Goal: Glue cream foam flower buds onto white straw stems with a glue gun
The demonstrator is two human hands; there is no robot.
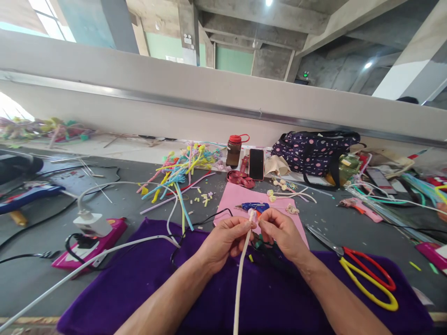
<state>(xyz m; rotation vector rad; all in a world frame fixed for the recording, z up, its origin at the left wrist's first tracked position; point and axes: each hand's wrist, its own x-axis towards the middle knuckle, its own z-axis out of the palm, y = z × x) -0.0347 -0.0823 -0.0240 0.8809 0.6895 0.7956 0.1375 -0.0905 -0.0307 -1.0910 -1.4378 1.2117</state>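
Observation:
My left hand [221, 239] is closed in a pinch around the top of a long, fuzzy white stem [240, 279], which runs down toward me. A small pale, petal-like piece [252, 214] sits at the stem's upper end, just above my left fingertips. My right hand [281, 232] is closed beside it, thumb and forefinger pressed together; what lies between them is too small to make out. Behind the fingers lies a blue glue gun [256, 206] on a pink sheet [228, 197]. A dark tool with a green part [259, 243] is partly hidden under my right hand.
A purple cloth [132, 288] covers the near tabletop. Scissors [366, 274] lie at right, and a pink power strip [111, 237] with cables at left. Colored fuzzy stems [178, 174], a bottle [233, 151], a phone [256, 164] and a patterned bag [314, 151] stand farther back.

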